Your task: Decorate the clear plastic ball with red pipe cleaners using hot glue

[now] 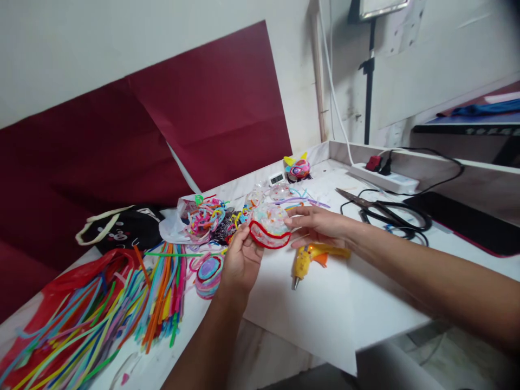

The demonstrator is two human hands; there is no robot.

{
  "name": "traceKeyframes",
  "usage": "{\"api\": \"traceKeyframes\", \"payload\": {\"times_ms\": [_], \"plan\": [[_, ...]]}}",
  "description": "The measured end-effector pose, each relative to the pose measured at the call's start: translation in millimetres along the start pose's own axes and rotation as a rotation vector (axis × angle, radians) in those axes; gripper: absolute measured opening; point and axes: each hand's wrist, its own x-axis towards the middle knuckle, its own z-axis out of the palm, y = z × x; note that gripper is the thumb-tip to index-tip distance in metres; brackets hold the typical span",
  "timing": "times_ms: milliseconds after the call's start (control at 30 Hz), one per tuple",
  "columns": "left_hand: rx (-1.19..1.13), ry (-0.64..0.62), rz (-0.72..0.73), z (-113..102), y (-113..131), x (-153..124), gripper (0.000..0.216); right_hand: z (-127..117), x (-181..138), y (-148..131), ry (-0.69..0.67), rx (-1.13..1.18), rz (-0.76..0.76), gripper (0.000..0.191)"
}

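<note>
Clear rounded shell (273,216), red trim (271,244) facing the desk's (487,192) front edge, lies between the left grip (242,261), pinching its left side, and the right grip (319,221), loosely spread.

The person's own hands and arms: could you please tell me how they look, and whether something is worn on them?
The left hand and the right hand are bare, without gloves. The left forearm and the right forearm show no sleeve, watch, bracelet or marking that can be made out. Finer detail is too small to tell.
</note>
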Motion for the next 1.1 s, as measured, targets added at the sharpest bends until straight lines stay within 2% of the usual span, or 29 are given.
{"api": "traceKeyframes", "payload": {"times_ms": [300,467,667,1100], "plan": [[0.038,-0.047,-0.073,-1,-12,-2,0.015,-21,4,1,-0.011,0.01,-0.034,0.034],[0.105,-0.061,-0.057,-3,-18,-1,0.031,-27,4,2,0.02,-0.011,-0.068,0.03],[0.147,-0.146,-0.068,-2,-21,-6,0.052,-32,4,-2,0.024,0.025,-0.081,0.023],[0.179,-0.214,-0.042,0,-22,-9,0.059,-31,4,-1,0.095,0.118,-0.09,0.019]]}}
